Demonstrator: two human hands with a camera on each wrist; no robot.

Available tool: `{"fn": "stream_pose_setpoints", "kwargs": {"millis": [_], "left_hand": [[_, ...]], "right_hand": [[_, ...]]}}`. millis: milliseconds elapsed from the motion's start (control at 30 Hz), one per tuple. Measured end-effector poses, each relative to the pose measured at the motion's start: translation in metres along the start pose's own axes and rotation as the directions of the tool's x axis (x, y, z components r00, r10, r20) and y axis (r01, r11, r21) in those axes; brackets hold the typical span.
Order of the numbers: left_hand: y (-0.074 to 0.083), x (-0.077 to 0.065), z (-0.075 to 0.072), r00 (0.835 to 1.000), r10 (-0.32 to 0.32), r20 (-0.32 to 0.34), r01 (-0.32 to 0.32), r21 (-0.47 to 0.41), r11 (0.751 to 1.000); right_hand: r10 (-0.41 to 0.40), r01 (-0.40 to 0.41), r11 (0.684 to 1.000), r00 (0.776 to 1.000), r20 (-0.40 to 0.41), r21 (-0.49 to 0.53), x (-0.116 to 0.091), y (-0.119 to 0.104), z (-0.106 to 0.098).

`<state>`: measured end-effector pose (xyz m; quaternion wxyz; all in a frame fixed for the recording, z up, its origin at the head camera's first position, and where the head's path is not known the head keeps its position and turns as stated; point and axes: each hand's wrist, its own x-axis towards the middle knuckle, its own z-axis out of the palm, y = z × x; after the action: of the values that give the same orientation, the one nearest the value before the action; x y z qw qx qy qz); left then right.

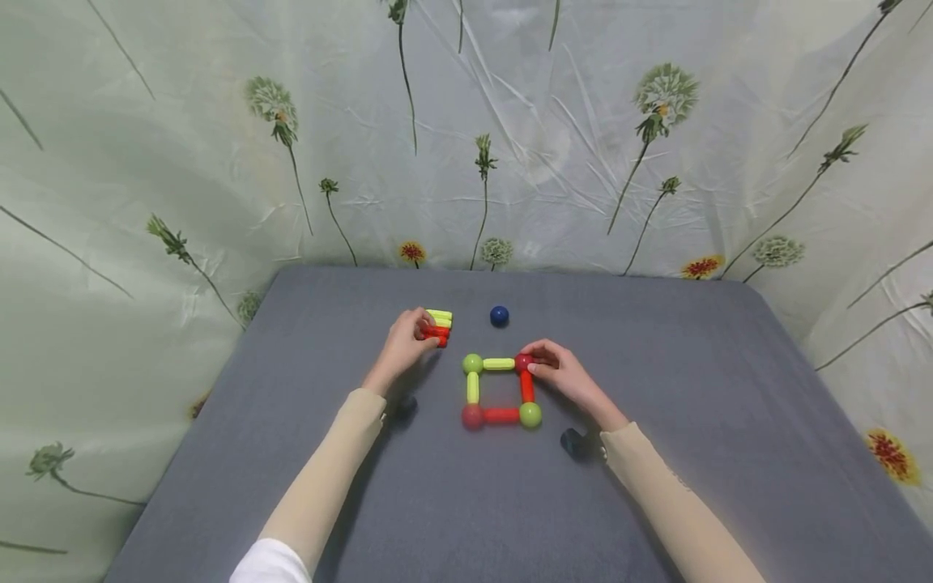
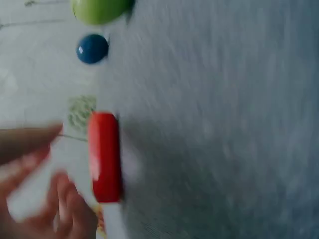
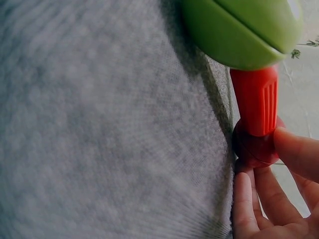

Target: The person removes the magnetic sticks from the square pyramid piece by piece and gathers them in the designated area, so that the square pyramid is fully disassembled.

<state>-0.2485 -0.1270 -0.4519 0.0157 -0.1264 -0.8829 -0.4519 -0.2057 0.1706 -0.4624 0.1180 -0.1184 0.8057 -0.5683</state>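
A square of rods and balls lies on the grey table. Its corners are two green balls (image 1: 530,415) and two red balls (image 1: 473,417), joined by yellow rods (image 1: 499,364) and red rods (image 1: 501,416). My right hand (image 1: 567,376) pinches the dark red ball (image 3: 255,144) at the far right corner between thumb and fingers. My left hand (image 1: 408,340) hovers over a row of loose yellow rods (image 1: 440,314) and red rods (image 1: 441,342). In the left wrist view its blurred fingers are apart, beside a red rod (image 2: 104,157), with nothing between them.
A dark blue ball (image 1: 499,316) sits behind the square. The grey cloth-covered table (image 1: 466,502) ends at a floral curtain (image 1: 554,146) at the back and sides. Dark wrist cameras (image 1: 576,444) hang beneath the sleeves.
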Motion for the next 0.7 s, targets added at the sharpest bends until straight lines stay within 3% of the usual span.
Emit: {"fn": "stream_pose_setpoints", "kwargs": {"millis": [33,67,133,200,267,333,600,700], "left_hand": [[0.003,-0.001,0.002,0.994,0.074,0.074,-0.072,-0.032,0.997],[0.006,-0.002,0.004,0.977,0.141,0.159,-0.133,-0.065,0.989],[0.012,-0.003,0.007,0.912,0.238,0.334,-0.208,-0.124,0.97],[0.017,-0.003,0.011,0.841,0.281,0.463,-0.249,-0.132,0.96],[0.021,-0.003,0.015,0.801,0.286,0.527,-0.28,-0.093,0.955],[0.024,-0.002,0.019,0.791,0.273,0.547,-0.295,-0.05,0.954],[0.026,0.004,0.027,0.817,0.252,0.519,-0.371,0.138,0.918],[0.026,0.005,0.027,0.828,0.247,0.504,-0.37,0.16,0.915]], "right_hand": [[0.004,-0.004,1.0,1.0,-0.001,0.003,0.0,0.0,0.0],[0.004,-0.004,1.0,1.0,-0.002,0.002,0.001,0.001,0.0],[0.013,-0.013,1.0,1.0,-0.007,0.006,0.001,0.001,0.0],[0.007,-0.007,1.0,1.0,-0.001,-0.005,0.001,0.001,0.0],[0.0,0.0,1.0,1.0,0.001,-0.012,0.001,0.001,0.0],[-0.004,0.004,1.0,1.0,0.003,-0.012,0.001,0.001,0.0],[-0.001,0.002,1.0,1.0,0.002,-0.008,0.002,0.002,0.001],[-0.002,0.002,1.0,1.0,0.004,-0.014,0.002,0.002,0.0]]}}
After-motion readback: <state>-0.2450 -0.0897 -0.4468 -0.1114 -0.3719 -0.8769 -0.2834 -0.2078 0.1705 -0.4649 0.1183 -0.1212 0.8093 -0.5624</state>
